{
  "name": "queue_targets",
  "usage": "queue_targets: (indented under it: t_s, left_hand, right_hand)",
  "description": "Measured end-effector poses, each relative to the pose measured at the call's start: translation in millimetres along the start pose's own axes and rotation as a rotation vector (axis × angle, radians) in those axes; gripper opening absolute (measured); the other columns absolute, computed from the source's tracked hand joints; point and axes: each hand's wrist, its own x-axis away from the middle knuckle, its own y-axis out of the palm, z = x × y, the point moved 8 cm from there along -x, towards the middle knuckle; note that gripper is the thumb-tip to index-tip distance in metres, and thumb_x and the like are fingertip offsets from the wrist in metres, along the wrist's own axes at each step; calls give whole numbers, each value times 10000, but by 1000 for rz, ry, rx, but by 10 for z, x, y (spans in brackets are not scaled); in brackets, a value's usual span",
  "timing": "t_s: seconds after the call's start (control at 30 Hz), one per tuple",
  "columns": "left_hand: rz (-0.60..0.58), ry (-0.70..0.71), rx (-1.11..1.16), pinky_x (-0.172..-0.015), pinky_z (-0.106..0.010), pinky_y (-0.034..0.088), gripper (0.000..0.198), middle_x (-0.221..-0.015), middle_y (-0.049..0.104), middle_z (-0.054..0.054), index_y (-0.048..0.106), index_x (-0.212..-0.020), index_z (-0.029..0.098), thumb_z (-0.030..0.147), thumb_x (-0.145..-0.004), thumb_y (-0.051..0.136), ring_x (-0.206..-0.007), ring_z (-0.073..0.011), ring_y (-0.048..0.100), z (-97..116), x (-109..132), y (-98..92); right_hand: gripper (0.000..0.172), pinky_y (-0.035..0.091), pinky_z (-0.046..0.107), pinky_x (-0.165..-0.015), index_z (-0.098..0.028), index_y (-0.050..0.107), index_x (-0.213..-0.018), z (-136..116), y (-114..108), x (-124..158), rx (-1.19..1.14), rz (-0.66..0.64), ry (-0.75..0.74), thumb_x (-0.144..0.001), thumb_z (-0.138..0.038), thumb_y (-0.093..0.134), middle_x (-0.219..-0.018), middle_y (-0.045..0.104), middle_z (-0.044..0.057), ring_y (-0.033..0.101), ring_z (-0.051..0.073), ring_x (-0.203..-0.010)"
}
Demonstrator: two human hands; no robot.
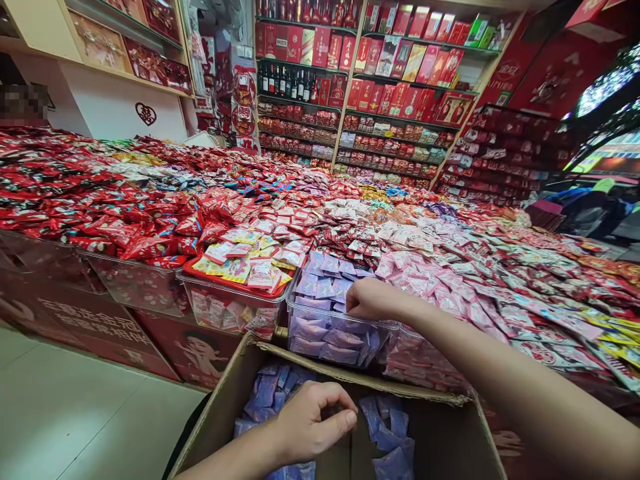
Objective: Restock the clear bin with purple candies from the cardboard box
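My right hand point(371, 299) reaches over a clear plastic bin point(345, 317) full of small purple candy packets point(320, 287). Its fingers are curled down at the packets, and anything inside them is hidden. My left hand point(320, 420) hovers above an open cardboard box point(295, 360) below the bin. Its fingers are loosely bent, with a gap between thumb and forefinger and nothing visible in it. More purple packets point(270, 393) lie in the left of the box, and a smaller pile point(387, 433) sits at its right.
Left of the purple bin stands a bin point(235, 303) with yellow and pink packets, then red packets point(150, 230). Pink packets point(440, 280) are heaped on the right. Shelves point(347, 80) with boxes and bottles stand behind. Pale floor tiles point(75, 413) show lower left.
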Motion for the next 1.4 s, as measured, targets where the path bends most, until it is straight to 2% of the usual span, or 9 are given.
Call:
queue_targets:
  t_s: [0.13,0.37,0.8,0.93,1.07,1.23,1.4]
  left_hand:
    - [-1,-18,-8,-546,-186,422,201,-679,666,-56,626,-828,111,245,-774,485,-593,-135,583,-26,-12,1]
    - [1,-20,-44,-543,-180,411,193,-656,649,-43,637,-818,121,236,-767,491,-581,-125,559,-34,-10,12]
    - [-1,-26,-41,-508,-171,383,185,-617,620,-25,634,-821,127,226,-754,492,-539,-106,511,-53,-13,27]
    - [-4,-34,-50,-502,-167,379,179,-614,624,-26,636,-813,128,215,-746,495,-535,-104,510,-46,-11,34]
    - [-3,-27,-67,-505,-166,382,175,-615,629,-25,635,-814,132,211,-741,497,-535,-104,515,-44,-11,38]
    - [-13,-24,-77,-508,-162,388,179,-628,634,-27,634,-823,134,211,-742,494,-540,-102,518,-69,-12,62]
    - [-16,-27,-92,-521,-165,399,179,-646,638,-15,638,-832,155,214,-740,496,-557,-105,532,-86,-3,76]
  right_hand:
    - [194,340,189,-474,-193,687,-698,-37,5,-46,30,9,-15,-628,-246,514,-623,666,25,566,127,-563]
    - [175,318,222,-448,-197,682,-659,46,65,-78,126,13,5,-593,-227,523,-644,667,56,577,177,-591]
    - [190,303,248,-459,-181,683,-693,-37,26,-89,206,53,-53,-602,-215,519,-690,678,88,589,226,-658]
    - [168,307,222,-442,-176,682,-657,-3,78,-100,156,-26,-63,-569,-179,539,-622,669,65,579,179,-589]
    - [162,319,179,-427,-194,678,-674,13,155,-116,53,-112,-94,-593,-278,566,-568,643,13,550,116,-525]
    - [188,332,186,-423,-165,660,-665,103,227,-121,-100,-197,-58,-588,-316,580,-549,605,15,530,121,-497]
    - [202,374,169,-448,-142,611,-741,89,36,-127,-233,-176,-101,-683,-305,506,-573,577,4,526,91,-469]
